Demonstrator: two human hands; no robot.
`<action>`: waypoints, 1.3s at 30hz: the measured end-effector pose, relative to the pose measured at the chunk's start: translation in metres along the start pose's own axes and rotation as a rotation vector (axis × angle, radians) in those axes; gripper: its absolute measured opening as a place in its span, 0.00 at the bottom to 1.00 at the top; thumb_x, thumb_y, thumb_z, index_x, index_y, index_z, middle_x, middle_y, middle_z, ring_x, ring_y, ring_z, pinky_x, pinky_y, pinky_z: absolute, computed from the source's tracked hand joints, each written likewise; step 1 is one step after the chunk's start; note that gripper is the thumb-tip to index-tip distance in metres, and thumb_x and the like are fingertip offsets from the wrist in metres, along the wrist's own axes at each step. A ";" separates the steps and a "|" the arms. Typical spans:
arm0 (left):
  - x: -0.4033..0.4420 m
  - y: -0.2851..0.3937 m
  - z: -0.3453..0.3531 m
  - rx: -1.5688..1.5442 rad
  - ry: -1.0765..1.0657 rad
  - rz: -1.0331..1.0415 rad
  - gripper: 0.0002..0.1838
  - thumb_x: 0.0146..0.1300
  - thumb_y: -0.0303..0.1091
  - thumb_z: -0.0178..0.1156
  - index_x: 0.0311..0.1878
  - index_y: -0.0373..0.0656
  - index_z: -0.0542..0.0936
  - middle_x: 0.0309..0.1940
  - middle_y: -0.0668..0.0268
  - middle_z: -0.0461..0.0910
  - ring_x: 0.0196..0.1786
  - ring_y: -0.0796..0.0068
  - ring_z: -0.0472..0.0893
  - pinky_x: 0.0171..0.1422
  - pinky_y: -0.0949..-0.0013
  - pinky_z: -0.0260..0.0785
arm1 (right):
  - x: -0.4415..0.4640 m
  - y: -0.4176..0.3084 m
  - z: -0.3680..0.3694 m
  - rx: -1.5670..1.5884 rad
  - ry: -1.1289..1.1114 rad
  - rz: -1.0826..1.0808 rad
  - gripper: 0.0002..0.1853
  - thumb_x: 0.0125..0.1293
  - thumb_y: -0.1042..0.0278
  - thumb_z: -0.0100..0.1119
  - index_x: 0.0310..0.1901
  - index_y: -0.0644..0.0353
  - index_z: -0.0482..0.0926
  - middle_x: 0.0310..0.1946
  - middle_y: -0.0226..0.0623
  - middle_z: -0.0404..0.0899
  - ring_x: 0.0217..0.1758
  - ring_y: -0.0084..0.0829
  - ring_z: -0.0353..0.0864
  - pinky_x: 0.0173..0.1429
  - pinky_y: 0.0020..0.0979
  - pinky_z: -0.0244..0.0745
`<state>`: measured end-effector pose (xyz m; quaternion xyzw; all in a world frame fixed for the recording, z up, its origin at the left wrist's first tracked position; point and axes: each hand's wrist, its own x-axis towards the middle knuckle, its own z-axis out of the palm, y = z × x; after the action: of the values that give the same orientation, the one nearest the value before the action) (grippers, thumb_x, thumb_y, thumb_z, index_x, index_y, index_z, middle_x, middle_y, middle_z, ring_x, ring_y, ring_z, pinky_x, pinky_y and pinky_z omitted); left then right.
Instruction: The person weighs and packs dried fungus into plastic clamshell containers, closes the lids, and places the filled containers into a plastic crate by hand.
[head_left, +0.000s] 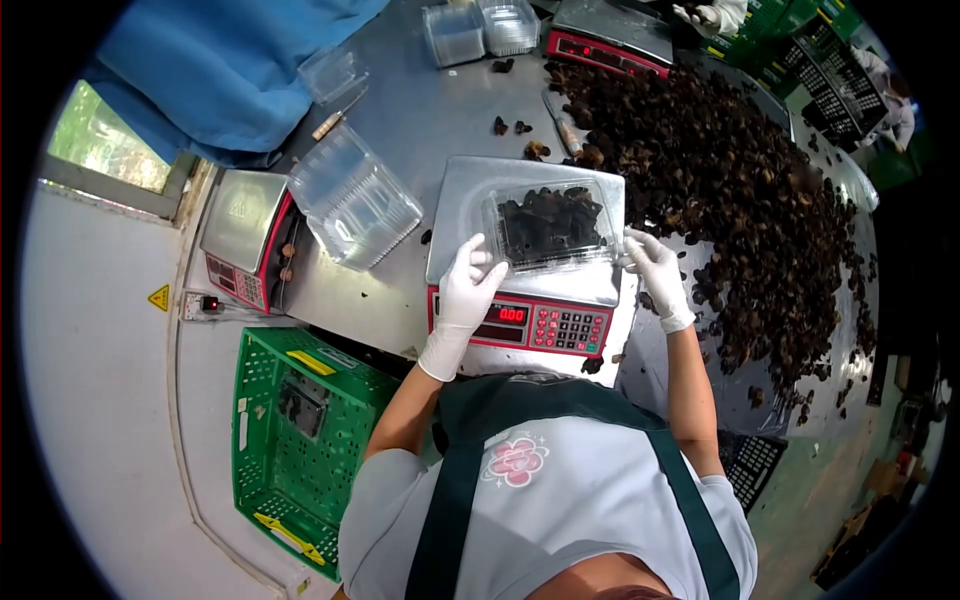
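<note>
A clear plastic box point(505, 240) filled with dark, curled pieces that look like wood ear mushrooms point(550, 222) is over the steel pan of a red scale point(460, 185). White-gloved, my left hand point(465, 300) grips the box at its near left corner, thumb and fingers on the edge. My right hand point(657, 278), in the same kind of glove, pinches the right edge. Red digits on the scale's display point(512, 314) read 0.00. Whether the box rests on the pan or is slightly raised, I cannot tell.
A large heap of dark mushrooms point(740, 200) spreads across the right. Nested clear boxes point(360, 205) stand left, beside a second scale point(243, 215). A green crate point(250, 450) holding a packed box is below left. A knife point(568, 135) lies behind; another person's gloved hand point(725, 15) shows at the back.
</note>
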<state>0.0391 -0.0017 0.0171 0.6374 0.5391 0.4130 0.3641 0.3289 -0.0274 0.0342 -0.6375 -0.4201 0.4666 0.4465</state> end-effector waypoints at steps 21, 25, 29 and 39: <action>-0.017 0.011 -0.020 -0.221 -0.263 -0.148 0.19 0.52 0.23 0.64 0.48 0.37 0.72 0.39 0.59 0.81 0.42 0.69 0.82 0.45 0.69 0.76 | -0.037 0.006 0.010 -0.416 0.083 -0.580 0.09 0.54 0.83 0.62 0.35 0.63 0.75 0.31 0.36 0.81 0.34 0.30 0.82 0.41 0.26 0.76; -0.006 0.008 -0.023 0.146 0.075 0.680 0.24 0.46 0.27 0.70 0.47 0.39 0.72 0.53 0.52 0.77 0.50 0.58 0.80 0.51 0.66 0.75 | -0.037 -0.011 0.010 -0.663 0.170 -1.105 0.14 0.40 0.87 0.61 0.29 0.60 0.73 0.34 0.37 0.81 0.34 0.39 0.80 0.36 0.32 0.76; -0.015 -0.004 -0.023 0.149 0.188 0.770 0.22 0.47 0.22 0.67 0.46 0.41 0.72 0.53 0.52 0.77 0.49 0.59 0.80 0.50 0.65 0.75 | -0.048 -0.028 0.015 -0.728 0.232 -1.249 0.13 0.42 0.85 0.63 0.29 0.59 0.73 0.39 0.37 0.83 0.35 0.37 0.82 0.33 0.32 0.77; -0.040 -0.024 -0.045 0.160 0.249 0.730 0.23 0.49 0.17 0.65 0.48 0.43 0.70 0.53 0.51 0.77 0.46 0.58 0.81 0.45 0.65 0.77 | -0.067 -0.042 0.031 -0.794 0.270 -1.411 0.16 0.44 0.82 0.68 0.33 0.56 0.72 0.38 0.33 0.82 0.37 0.35 0.81 0.33 0.31 0.77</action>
<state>-0.0149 -0.0363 0.0077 0.7585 0.3475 0.5462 0.0746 0.2799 -0.0751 0.0845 -0.3847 -0.7987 -0.1881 0.4227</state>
